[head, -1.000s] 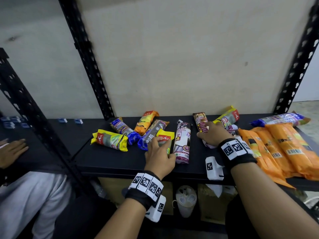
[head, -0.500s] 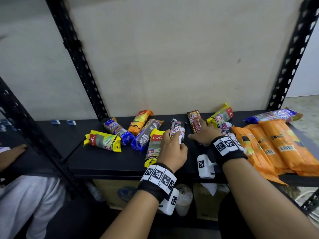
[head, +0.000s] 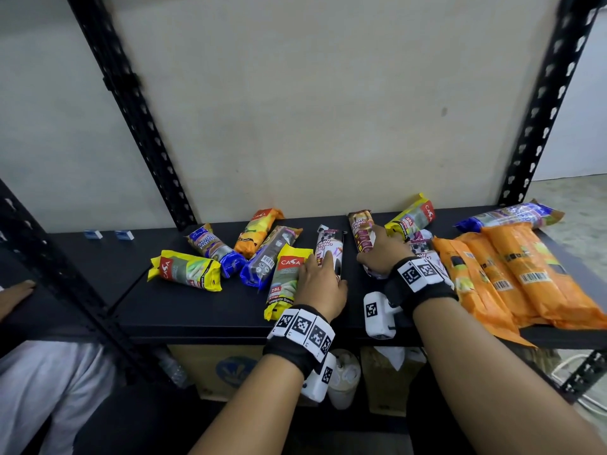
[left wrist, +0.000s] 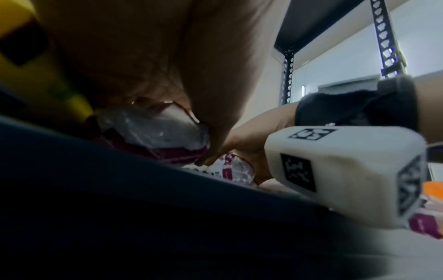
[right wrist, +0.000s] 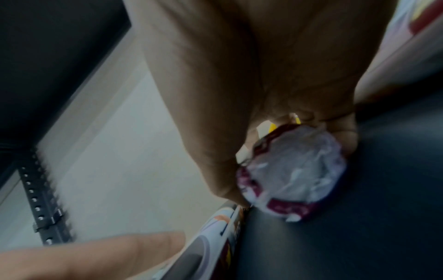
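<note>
Rolled bag packs lie scattered on a black shelf (head: 197,310). My left hand (head: 323,267) lies over a white and maroon draw-string bag roll (head: 329,241), with the fingers and thumb curled round it. In the left wrist view the palm (left wrist: 191,75) covers that roll's crinkled end (left wrist: 155,130). A yellow CASA roll (head: 285,277) lies against this hand's left side. My right hand (head: 377,247) grips a brown and maroon roll (head: 361,224). The right wrist view shows the fingers (right wrist: 340,132) wrapped round that roll's end (right wrist: 294,170).
Left of my hands lie another yellow roll (head: 187,270), a blue one (head: 213,247), an orange one (head: 256,231) and a dark one (head: 269,257). Flat orange packs (head: 525,274) fill the right end. Black uprights (head: 131,110) frame the shelf. Another person's hand (head: 16,293) rests at far left.
My left hand left the yellow CASA roll, which now lies lengthwise nearer the front edge, and took hold of the white draw-string roll. The right hand stayed on its brown roll.
</note>
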